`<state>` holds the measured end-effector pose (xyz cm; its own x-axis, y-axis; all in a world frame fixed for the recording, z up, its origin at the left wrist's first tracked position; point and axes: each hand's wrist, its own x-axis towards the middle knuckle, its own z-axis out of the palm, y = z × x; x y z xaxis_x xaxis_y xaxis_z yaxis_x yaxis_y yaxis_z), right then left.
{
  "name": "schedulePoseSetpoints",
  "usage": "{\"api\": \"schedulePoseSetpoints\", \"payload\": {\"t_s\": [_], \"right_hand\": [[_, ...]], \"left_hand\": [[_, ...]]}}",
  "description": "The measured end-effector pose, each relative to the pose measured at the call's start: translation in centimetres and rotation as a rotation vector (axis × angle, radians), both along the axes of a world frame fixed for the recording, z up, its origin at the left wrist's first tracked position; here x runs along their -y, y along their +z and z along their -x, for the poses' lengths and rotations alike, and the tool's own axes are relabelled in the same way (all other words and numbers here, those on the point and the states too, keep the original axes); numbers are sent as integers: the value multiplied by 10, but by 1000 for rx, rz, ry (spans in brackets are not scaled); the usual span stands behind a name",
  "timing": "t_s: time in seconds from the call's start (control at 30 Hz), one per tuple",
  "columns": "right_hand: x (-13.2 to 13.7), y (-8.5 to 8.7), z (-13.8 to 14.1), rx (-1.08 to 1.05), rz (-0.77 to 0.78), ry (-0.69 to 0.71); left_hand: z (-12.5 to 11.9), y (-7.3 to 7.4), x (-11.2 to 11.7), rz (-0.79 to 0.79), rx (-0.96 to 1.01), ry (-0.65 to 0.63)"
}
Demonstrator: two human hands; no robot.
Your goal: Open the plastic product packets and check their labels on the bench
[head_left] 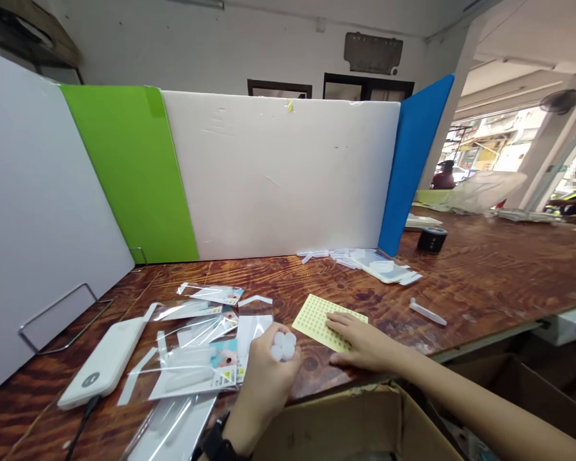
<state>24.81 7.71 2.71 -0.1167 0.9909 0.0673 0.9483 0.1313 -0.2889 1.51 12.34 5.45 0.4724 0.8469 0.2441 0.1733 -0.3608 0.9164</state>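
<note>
My left hand point(264, 378) is closed in a fist round several small white round pieces point(283, 344) that stick out at the top. It hovers just right of a spread of clear plastic packets point(196, 358) with printed cards. My right hand point(362, 342) lies flat with fingers stretched out, pressing on a yellow dotted sticker sheet point(317, 314) on the wooden table point(484, 275).
A white power bank point(103, 362) with a black cable lies at the left. More clear packets point(374, 262) sit by the white, green and blue divider boards point(278, 173). A black round object point(432, 239) stands beyond. An open cardboard box point(345, 422) is below the table edge.
</note>
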Motion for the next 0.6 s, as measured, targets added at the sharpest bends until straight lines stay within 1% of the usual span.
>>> {"api": "schedulePoseSetpoints", "payload": {"t_s": [0.07, 0.17, 0.27, 0.37, 0.5, 0.6], "right_hand": [[19, 2, -2, -1, 27, -1], [33, 2, -4, -2, 44, -23], [38, 0, -5, 9, 40, -35], [39, -2, -4, 32, 40, -4], [42, 0, -2, 79, 49, 57], [46, 3, 0, 98, 49, 113]], "left_hand": [[-1, -1, 2, 18, 24, 0], [-4, -1, 6, 54, 59, 24], [-7, 1, 12, 90, 102, 52], [-11, 2, 15, 144, 137, 115], [-12, -4, 12, 262, 163, 235], [-10, -7, 11, 333, 179, 252]]}}
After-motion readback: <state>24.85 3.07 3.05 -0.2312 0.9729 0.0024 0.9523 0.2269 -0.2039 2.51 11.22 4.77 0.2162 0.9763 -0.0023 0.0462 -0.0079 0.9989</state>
